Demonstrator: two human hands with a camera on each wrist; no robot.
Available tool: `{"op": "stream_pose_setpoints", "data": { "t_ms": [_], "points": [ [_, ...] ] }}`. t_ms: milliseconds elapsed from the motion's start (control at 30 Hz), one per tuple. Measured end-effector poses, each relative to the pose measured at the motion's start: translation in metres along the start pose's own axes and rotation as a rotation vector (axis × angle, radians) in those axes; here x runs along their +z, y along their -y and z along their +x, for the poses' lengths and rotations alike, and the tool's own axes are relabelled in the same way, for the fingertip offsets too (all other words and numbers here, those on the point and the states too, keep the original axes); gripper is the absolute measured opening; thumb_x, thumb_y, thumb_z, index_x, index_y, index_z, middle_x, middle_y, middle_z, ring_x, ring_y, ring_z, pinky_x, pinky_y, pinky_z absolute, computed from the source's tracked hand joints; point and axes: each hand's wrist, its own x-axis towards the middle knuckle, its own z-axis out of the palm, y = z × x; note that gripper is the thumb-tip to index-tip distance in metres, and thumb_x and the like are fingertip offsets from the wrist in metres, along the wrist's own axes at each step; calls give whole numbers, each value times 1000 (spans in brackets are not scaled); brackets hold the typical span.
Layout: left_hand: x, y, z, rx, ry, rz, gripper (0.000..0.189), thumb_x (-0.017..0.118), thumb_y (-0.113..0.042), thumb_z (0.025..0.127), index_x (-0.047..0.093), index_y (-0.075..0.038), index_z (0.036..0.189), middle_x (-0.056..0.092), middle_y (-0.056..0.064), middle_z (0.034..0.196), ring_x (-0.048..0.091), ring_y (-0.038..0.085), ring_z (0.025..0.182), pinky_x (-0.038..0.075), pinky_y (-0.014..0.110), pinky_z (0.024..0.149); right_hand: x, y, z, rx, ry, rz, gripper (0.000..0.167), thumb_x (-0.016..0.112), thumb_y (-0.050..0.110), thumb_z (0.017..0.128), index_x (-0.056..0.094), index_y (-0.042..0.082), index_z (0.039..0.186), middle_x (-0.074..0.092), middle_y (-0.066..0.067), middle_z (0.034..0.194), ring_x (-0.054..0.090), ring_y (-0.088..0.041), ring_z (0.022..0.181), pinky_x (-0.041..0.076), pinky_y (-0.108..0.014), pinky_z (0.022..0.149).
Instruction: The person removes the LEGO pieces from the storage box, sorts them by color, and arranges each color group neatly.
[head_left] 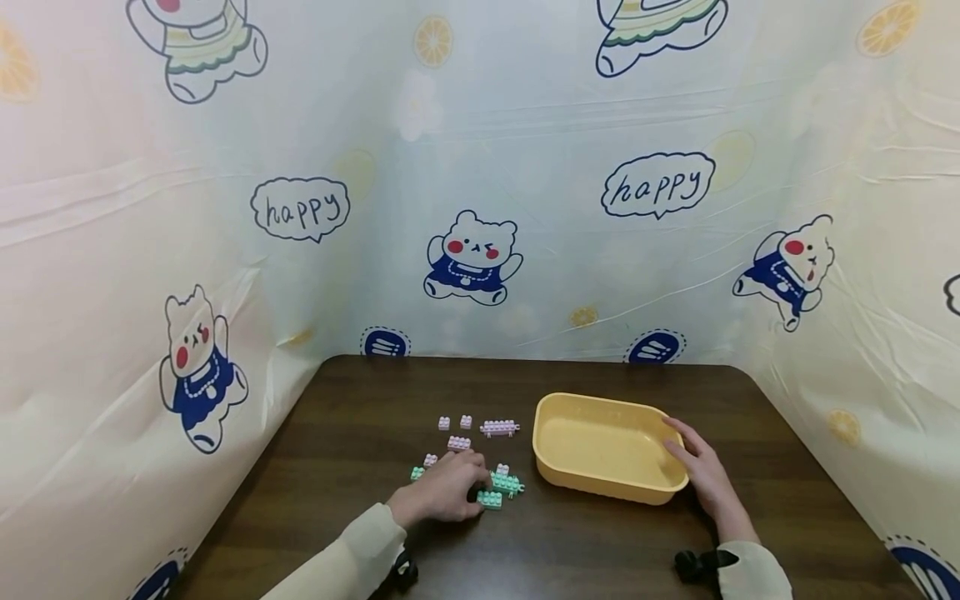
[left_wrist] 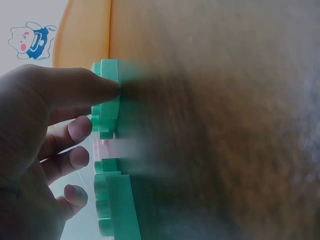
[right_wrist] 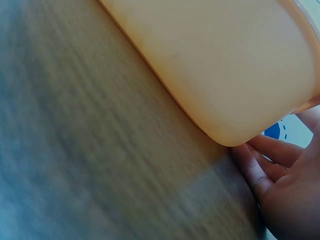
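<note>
My left hand (head_left: 447, 490) reaches down over a loose group of toy bricks. Its thumb and index finger bracket the left end of a green toy brick (head_left: 491, 500); the index fingertip is hidden in the left wrist view, where the thumb lies across the green brick (left_wrist: 108, 112). Behind that brick is a green piece with small side knobs (head_left: 507, 483). A yellow plastic basket (head_left: 611, 487) stands on the table to the right. My right hand (head_left: 705, 471) grips its right end, thumb over the rim and other fingers against the outside.
On the brown table (head_left: 600, 550) lie several pink bricks (head_left: 459, 443), a long pink piece (head_left: 499, 427) and another green brick (head_left: 417, 473) left of the hand. A printed curtain (head_left: 480, 167) closes off the back and both sides.
</note>
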Motion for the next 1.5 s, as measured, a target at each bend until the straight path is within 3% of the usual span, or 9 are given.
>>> {"op": "stream_pose_setpoints", "data": {
  "t_ms": [233, 467, 600, 733, 933, 1100, 1300, 1500],
  "points": [
    [-5, -1, 0, -15, -6, 3, 27, 78, -37, 76, 71, -27, 101, 55, -13, 88, 48, 4, 84, 38, 26, 74, 1, 2, 1, 9, -1, -10, 62, 54, 37, 100, 33, 8, 150, 29, -26, 153, 52, 10, 94, 52, -20, 77],
    [-29, -3, 16, 20, -82, -152, 26, 76, -35, 82, 72, -18, 101, 62, -7, 96, 54, 6, 86, 46, 23, 75, 2, 2, -1, 3, -5, -8, 61, 54, 35, 99, 34, 8, 150, 29, -26, 153, 52, 11, 95, 52, -20, 77],
    [-40, -11, 44, 116, -141, -290, 25, 75, -27, 85, 70, -11, 104, 64, -4, 96, 58, 7, 85, 48, 18, 76, 0, 2, -1, -7, -9, -11, 62, 55, 36, 99, 33, 7, 150, 28, -25, 154, 48, 14, 97, 50, -17, 78],
    [-41, -30, 83, 204, -139, -362, 30, 74, -23, 86, 67, -8, 111, 67, 1, 99, 63, 11, 86, 50, 17, 77, 1, 0, -4, -11, -1, -25, 61, 53, 36, 100, 33, 6, 150, 25, -24, 155, 43, 16, 100, 49, -15, 80],
    [-34, -65, 147, 277, -59, -272, 31, 71, -30, 89, 67, -13, 114, 68, -4, 105, 62, 5, 89, 45, 10, 76, 4, -4, -4, -42, -10, -19, 60, 53, 35, 100, 34, 6, 149, 30, -25, 151, 49, 14, 97, 51, -18, 78],
    [-31, -93, 189, 288, 71, -207, 28, 70, -33, 90, 68, -19, 114, 66, -12, 105, 59, -1, 88, 42, 7, 72, 3, -4, -3, -46, 0, -38, 60, 53, 36, 100, 34, 6, 149, 31, -25, 150, 49, 12, 97, 50, -19, 78],
    [-16, -115, 220, 274, 141, -216, 24, 68, -22, 91, 69, -17, 115, 66, -12, 101, 57, -5, 85, 43, 7, 70, 2, -4, -5, -39, 6, -54, 59, 52, 35, 100, 34, 6, 149, 29, -23, 154, 42, 15, 102, 47, -16, 84],
    [2, -121, 237, 242, 168, -185, 21, 67, -17, 92, 70, -20, 112, 68, -13, 99, 58, -6, 86, 42, 6, 73, 2, -4, -1, -69, -12, -28, 57, 54, 32, 100, 37, 6, 148, 31, -21, 152, 41, 15, 105, 45, -13, 84]
  ]
}}
